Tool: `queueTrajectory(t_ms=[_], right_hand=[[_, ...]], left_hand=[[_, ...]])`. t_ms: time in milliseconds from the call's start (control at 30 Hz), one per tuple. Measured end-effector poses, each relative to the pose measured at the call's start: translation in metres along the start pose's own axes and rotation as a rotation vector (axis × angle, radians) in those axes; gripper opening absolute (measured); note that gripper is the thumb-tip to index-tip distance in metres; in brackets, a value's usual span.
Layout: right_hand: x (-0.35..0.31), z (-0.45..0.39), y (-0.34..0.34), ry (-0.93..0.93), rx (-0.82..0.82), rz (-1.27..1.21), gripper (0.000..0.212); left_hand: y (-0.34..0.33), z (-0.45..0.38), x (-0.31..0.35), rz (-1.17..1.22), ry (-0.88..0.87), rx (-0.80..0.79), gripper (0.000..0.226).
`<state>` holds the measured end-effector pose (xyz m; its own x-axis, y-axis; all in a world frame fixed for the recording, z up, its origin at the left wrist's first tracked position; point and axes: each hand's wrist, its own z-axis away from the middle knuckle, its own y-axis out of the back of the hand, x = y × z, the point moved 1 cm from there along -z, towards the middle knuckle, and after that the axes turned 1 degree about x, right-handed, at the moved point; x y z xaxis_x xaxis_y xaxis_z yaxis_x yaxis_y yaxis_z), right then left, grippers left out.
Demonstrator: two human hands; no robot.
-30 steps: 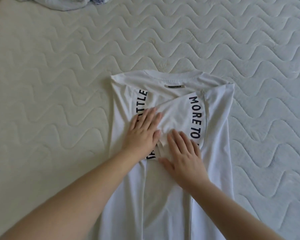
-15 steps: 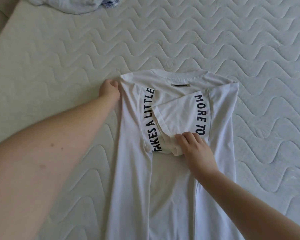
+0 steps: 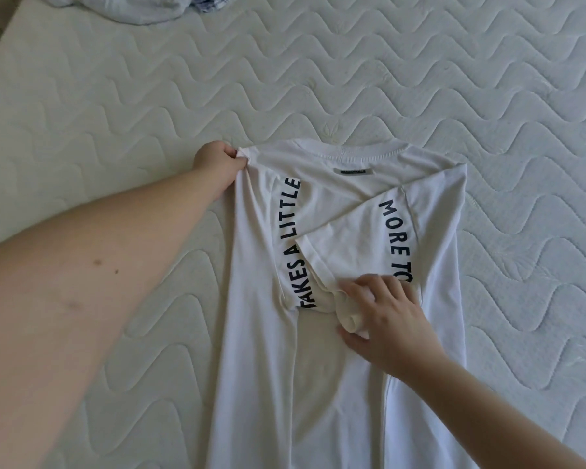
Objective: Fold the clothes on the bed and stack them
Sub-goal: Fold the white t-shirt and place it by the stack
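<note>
A white T-shirt (image 3: pixel 339 384) with black lettering lies lengthwise on the quilted mattress (image 3: pixel 318 62), collar away from me, both sides folded inward. My left hand (image 3: pixel 217 164) pinches the shirt's top left shoulder corner. My right hand (image 3: pixel 386 319) grips the bunched end of the folded-in sleeve near the shirt's middle, fingers curled round the cloth. The shirt's lower part runs out of the frame at the bottom.
A crumpled pile of pale clothes (image 3: pixel 142 8) with a checked piece lies at the mattress's far left corner. The mattress edge (image 3: pixel 0 45) runs along the upper left. Bare quilted surface stretches to the right and beyond the collar.
My left hand left the shirt's middle and moved to the top left shoulder corner, which it now pinches. My right hand went from pressing flat to gripping the bunched sleeve end.
</note>
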<state>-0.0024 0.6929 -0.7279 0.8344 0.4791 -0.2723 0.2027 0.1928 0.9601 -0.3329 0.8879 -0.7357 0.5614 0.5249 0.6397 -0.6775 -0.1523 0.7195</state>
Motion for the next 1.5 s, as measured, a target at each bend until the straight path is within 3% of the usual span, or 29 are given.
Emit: queueTrajectory(t_ms=[100,200,367,500,600,800,1033,1100,1167,1200,1267,1367,1500], right_hand=[[-0.003,-0.028,0.011,0.046,-0.064,-0.231,0.084],[0.007,-0.079,0.015,-0.123,0.005,-0.278,0.066],[0.029,-0.147,0.014,-0.300,-0.022,-0.089,0.040],[0.040,-0.167,0.026,-0.459,-0.065,-0.027,0.032],[0.048,-0.167,0.036,-0.375,-0.146,0.038,0.025],[0.061,-0.145,0.050,-0.322,0.018,0.073,0.020],[0.060,-0.145,0.029,-0.339,0.094,0.020,0.024],[0.061,-0.142,0.026,-0.354,0.106,-0.032,0.026],[0.065,-0.134,0.025,-0.336,0.131,-0.084,0.030],[0.067,-0.128,0.025,-0.310,0.161,-0.096,0.032],[0.072,-0.114,0.025,-0.283,0.225,-0.112,0.039],[0.083,-0.088,0.021,-0.306,0.202,-0.107,0.048],[0.107,-0.068,0.021,-0.404,0.127,-0.103,0.059]], left_hand=[[-0.003,0.001,-0.003,0.054,-0.008,-0.028,0.027],[-0.004,0.002,-0.007,0.093,-0.078,-0.085,0.040],[-0.001,-0.003,-0.010,0.019,-0.207,-0.158,0.019],[0.002,-0.011,-0.007,-0.066,-0.246,-0.181,0.017],[0.006,-0.016,-0.003,-0.149,-0.291,-0.208,0.012],[0.017,-0.023,0.005,-0.196,-0.296,-0.212,0.022],[0.010,-0.014,0.014,-0.468,-0.289,-0.080,0.023],[0.005,0.002,0.020,-0.569,-0.349,0.069,0.030],[-0.004,0.028,0.033,-0.447,-0.502,0.184,0.023],[-0.011,0.045,0.039,-0.326,-0.570,0.135,0.018],[-0.030,0.081,0.050,-0.215,-0.603,-0.160,0.021],[-0.060,0.128,0.061,-0.432,-0.641,-0.501,0.038],[-0.083,0.141,0.060,-0.541,-0.580,-0.550,0.034]])
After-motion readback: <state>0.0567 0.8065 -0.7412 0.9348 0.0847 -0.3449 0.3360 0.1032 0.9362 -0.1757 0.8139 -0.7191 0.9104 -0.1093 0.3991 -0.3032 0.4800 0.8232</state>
